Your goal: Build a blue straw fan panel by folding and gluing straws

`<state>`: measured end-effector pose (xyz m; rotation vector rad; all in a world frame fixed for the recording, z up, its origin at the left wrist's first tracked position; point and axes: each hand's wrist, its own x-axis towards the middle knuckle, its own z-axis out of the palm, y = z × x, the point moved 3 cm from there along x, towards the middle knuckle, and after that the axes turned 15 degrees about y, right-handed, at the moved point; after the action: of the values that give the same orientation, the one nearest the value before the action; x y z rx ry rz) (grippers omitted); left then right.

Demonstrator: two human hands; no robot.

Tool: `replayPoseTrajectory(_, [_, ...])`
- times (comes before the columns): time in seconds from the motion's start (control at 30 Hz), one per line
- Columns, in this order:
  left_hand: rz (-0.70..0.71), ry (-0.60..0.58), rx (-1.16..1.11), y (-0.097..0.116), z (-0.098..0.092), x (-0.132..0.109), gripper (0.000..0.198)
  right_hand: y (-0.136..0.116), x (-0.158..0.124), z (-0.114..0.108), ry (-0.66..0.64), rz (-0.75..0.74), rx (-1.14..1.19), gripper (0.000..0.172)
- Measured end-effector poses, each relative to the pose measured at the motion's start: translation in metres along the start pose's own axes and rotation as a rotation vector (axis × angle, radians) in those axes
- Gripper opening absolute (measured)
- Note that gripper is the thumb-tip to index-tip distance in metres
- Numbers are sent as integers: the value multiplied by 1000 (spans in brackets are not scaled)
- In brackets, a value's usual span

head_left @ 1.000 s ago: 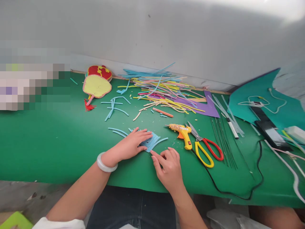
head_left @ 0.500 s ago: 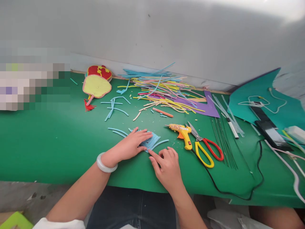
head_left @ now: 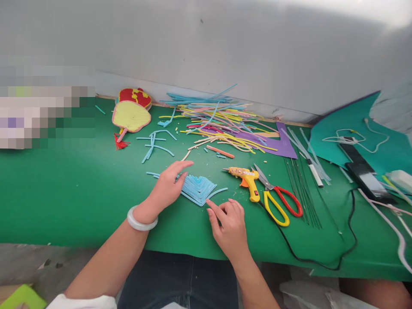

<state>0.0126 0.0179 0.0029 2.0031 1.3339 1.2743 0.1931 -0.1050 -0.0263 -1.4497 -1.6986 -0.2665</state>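
A fan-shaped piece made of light-blue strips [head_left: 198, 189] laid side by side in a V lies flat on the green table. My left hand [head_left: 167, 184] is at its left edge, thumb and fingers apart, covering part of the strips there. My right hand [head_left: 228, 223] rests at the lower right, its index fingertip at the bottom point of the piece and the other fingers curled loosely; nothing shows in its grasp. A yellow hot glue gun [head_left: 244, 178] lies right of the piece, beside scissors [head_left: 277, 193] with red and yellow handles.
Behind are loose blue strips [head_left: 156, 146] and a heap of coloured strips [head_left: 219, 116] over purple sheet [head_left: 286, 143]. Decorated hand fans [head_left: 131, 116] lie back left. Rightward are thin dark wires [head_left: 299, 193], clear sticks [head_left: 317, 154], a phone [head_left: 368, 180] and a black cord [head_left: 322, 262].
My left hand has lifted off the blue piece and shifted left, uncovering its V pattern. My right hand has moved slightly right.
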Motion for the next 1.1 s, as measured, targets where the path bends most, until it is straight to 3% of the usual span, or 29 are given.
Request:
replayPoseTrajectory(0.13, [-213, 259, -17, -6, -13, 4, 28, 1, -1, 1, 9, 11, -16, 25])
replayPoseTrajectory(0.27, [-272, 341, -82, -7, -17, 4, 27, 1, -1, 1, 15, 24, -17, 25])
replayPoseTrajectory(1.0, [-321, 321, -98, -13, -13, 6, 28, 0, 0, 1, 24, 18, -2, 24])
replayPoseTrajectory(1.1, [-322, 323, -95, -15, -12, 6, 29, 4, 0, -2, 47, 73, 50, 25])
